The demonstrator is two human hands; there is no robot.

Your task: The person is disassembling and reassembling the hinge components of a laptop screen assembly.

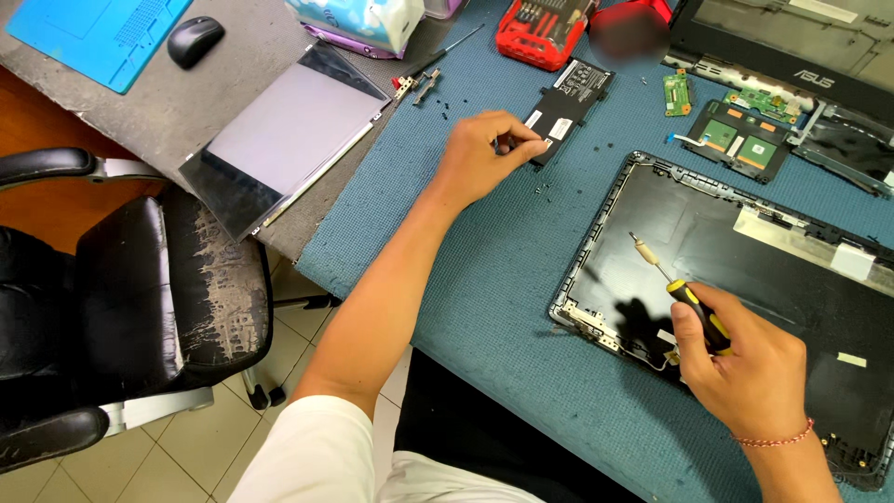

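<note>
Left hand: stretched out over the blue mat (466,279) toward the desk's far edge, the left hand (480,158) has fingertips pinched at the near corner of the flat black battery pack (565,110); something tiny may be between them, I cannot tell.
Right hand: the right hand (745,368) is closed around the yellow-and-black screwdriver (684,293), tip raised over the lid.
Laptop lid: the black laptop lid shell (745,270) lies inside-up at the desk's near right corner, hinge bracket by the hand.
Loose screws: small black screws (545,189) dot the mat between battery and lid.
Risk, screws: a sweeping forearm could scatter them off the near edge.
Risk, blade: the raised tip could scratch the lid or skid.
Risk, panel: the bare screen panel (284,135) overhangs the left edge above the office chair (140,298); a nudge might tip it.
</note>
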